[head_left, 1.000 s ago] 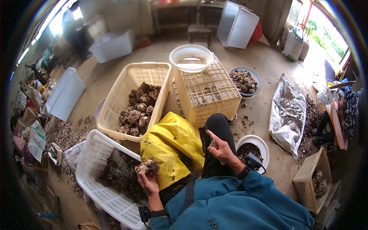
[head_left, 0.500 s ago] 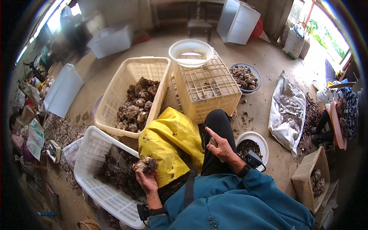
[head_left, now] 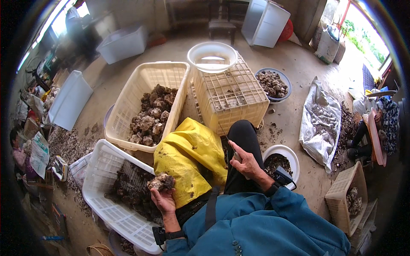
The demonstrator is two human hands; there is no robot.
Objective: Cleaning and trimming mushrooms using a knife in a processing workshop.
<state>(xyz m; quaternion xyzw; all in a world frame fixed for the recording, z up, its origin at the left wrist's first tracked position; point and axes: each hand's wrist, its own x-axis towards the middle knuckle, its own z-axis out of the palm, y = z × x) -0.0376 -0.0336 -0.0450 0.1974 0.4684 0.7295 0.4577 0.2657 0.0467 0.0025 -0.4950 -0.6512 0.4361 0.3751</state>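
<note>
A knobbly, soil-covered brown lump (head_left: 161, 181), like a root or tuber, rests in my left hand (head_left: 164, 201), the fingers curled around it. The hand is over the near edge of the white slatted basket (head_left: 126, 226), which has dark soil and lumps in it. My right hand (head_left: 247, 163) grips the handle of a thin-bladed knife (head_left: 223, 131), above my right knee. The blade points up and away from me, apart from the lump. A yellow cloth (head_left: 188, 147) smeared with dirt covers my left leg.
Ahead stands a cream crate (head_left: 114, 123) with a heap of similar lumps (head_left: 149, 115). Beside it, an overturned crate (head_left: 239, 102) bears a white basin (head_left: 196, 68). To the right are a bowl of pieces (head_left: 273, 85), a white bucket (head_left: 292, 158) and a silver sack (head_left: 309, 128). Another person sits far right.
Almost nothing differs. The left hand and its lump are turned very slightly; the knife stays in the right hand in nearly the same place.
</note>
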